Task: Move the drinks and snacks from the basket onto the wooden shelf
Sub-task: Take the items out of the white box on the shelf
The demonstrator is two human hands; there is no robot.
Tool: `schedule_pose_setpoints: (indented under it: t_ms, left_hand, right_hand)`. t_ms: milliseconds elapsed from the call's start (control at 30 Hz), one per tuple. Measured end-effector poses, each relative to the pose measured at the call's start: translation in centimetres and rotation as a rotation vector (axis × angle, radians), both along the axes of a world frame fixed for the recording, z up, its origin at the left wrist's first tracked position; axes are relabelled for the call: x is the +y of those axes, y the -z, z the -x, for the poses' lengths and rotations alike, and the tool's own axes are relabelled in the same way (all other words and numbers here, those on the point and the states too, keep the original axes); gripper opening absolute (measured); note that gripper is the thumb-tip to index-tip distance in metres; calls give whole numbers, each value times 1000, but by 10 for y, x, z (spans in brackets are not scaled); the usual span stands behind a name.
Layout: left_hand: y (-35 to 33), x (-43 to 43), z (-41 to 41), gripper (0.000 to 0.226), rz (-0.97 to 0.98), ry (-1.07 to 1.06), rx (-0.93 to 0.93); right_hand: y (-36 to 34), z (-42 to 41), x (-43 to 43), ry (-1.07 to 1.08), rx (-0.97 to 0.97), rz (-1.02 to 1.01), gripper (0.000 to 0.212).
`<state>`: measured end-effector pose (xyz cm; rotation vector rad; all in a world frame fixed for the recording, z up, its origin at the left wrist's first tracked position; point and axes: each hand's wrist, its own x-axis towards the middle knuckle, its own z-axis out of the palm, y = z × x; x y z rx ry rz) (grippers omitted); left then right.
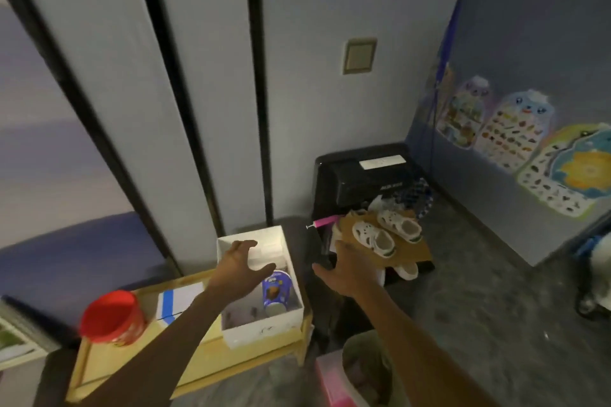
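Observation:
A white box-like basket (264,329) stands on the right end of a low wooden shelf (139,363). Inside it lies a blue snack cup (277,291) with a brown cookie picture; other contents are dim. My left hand (241,263) hovers over the basket's left rim with fingers spread and holds nothing. My right hand (347,269) is stretched out to the right of the basket, fingers relaxed, empty. On the shelf stand a red-lidded tub (110,317) and a white box with blue tape (177,302).
A black bin (360,175) stands in the corner with white sandals (386,235) on brown cardboard in front. A pink container (334,380) sits by my right forearm. Sliding wall panels rise behind the shelf. Picture posters (515,139) hang on the right wall.

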<state>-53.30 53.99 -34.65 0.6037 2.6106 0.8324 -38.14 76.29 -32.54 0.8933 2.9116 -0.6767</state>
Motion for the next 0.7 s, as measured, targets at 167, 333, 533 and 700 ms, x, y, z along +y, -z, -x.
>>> schedule_pose_setpoints:
  t_ms: [167,333,533,700]
  left_hand:
    - [40,-29,32,77,15,-67,-114]
    - [81,-32,40,82,23,-142,-204]
    - [145,-20,31,97,136,-246,-333]
    - [207,-3,36,88,309,-255,-384]
  right_hand:
    - [27,60,-32,-126,-49,49,83]
    - [65,92,-51,-146,-139,155,74]
    - [135,118,-66,-129,-279,281,77]
    - [202,139,-75,-41,-321,297,88]
